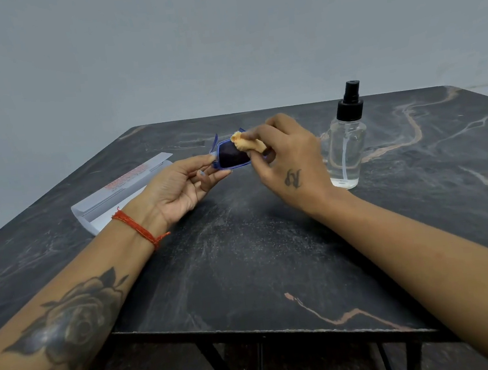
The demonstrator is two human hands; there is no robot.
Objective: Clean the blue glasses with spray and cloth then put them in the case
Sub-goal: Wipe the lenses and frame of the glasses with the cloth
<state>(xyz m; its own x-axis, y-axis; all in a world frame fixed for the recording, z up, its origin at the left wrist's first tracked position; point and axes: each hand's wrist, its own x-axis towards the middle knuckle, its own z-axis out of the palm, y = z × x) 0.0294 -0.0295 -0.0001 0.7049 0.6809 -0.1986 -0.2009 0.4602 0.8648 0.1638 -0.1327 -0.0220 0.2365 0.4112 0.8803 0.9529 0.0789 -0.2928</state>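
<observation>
Above the dark marble-patterned surface (244, 260), I watched the left hand (177, 189) pinch the blue-framed dark-lens glasses (231, 155) by one end, steadying them so the right hand (287, 162), its grip curled round a bunched tan cloth (247, 143), could rub a lens. The clear spray bottle with black pump (345, 144) stood right of the glasses, the open white case (120, 191) left of them, apparently ready. The right hand hid the far lens; the case's print was unreadable.
</observation>
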